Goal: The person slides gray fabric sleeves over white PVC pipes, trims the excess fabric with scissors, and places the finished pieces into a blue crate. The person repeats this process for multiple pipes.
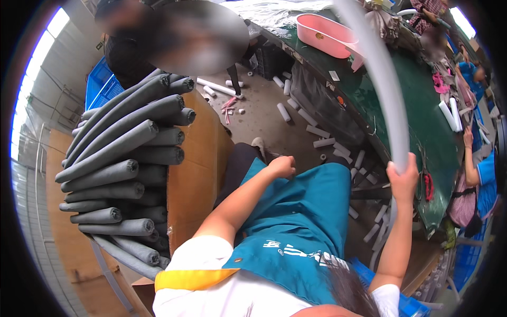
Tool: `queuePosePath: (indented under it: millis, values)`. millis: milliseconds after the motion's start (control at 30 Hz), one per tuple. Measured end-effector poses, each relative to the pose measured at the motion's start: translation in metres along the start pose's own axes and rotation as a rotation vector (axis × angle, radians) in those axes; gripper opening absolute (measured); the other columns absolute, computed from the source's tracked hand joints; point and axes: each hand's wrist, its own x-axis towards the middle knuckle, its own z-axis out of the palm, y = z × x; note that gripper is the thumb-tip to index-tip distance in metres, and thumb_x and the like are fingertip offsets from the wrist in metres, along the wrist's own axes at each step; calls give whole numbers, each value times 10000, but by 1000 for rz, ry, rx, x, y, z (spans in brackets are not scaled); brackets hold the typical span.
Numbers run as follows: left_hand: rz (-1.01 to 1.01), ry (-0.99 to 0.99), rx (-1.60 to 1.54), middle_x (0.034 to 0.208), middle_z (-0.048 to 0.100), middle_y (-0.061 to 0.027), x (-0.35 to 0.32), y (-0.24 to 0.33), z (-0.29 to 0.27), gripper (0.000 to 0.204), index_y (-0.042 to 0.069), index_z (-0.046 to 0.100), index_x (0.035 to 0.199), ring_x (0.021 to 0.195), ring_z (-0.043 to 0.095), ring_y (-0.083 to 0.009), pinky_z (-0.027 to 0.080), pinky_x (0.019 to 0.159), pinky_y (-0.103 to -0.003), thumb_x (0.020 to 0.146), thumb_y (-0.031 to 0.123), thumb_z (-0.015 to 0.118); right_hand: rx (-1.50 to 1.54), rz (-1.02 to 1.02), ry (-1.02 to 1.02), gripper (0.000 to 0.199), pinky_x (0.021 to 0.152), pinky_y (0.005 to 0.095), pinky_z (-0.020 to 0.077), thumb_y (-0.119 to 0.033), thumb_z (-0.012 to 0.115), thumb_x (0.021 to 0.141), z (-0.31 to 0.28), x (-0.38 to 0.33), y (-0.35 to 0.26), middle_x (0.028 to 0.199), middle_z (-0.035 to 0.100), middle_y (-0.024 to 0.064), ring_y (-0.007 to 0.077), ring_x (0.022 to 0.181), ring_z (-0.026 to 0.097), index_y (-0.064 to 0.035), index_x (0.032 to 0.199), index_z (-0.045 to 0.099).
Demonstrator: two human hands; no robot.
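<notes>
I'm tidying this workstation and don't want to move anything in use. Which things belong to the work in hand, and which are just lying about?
In hand:
- long white tube, gripped by the right hand
- left hand, closed, resting on the teal apron

Lying about:
- stacked grey foam tubes
- short white tube pieces on the floor
- pink basin
- green table

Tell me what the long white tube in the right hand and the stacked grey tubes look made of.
White tube, gripped by the right hand: likely flexible plastic, smooth and semi-matte; it arcs overhead without kinking. Grey tubes: probably foam insulation sleeves, matte and slightly textured, with thick soft-looking walls around hollow ends. Neither is certain from this view.
</notes>
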Motion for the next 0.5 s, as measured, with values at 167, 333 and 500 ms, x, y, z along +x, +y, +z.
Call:
queuePosePath:
  millis: [167,333,500]
  values:
    - [-255,-57,586,1191,637,-180,70,-71,160,369,51,678,1123,1048,622,-381,468,829,-614,878,285,531,-96,67,209,517,922,430,474,-148,770,790,1,-13,160,1120,633,248,343,1007,627,79,1199,549]
    - [-259,-453,290,1187,642,-135,86,-51,170,382,54,680,1133,1012,636,-321,495,823,-558,856,302,593,319,42,49,410,882,412,480,-67,687,815,20,43,215,1112,645,190,296,983,614,30,1199,582]
    - [-279,-511,122,1141,648,-136,57,-4,183,359,56,686,1101,965,640,-311,504,796,-538,851,301,603,305,471,-56,305,847,401,470,-23,657,812,-25,4,134,1023,624,149,252,923,583,71,1092,581]
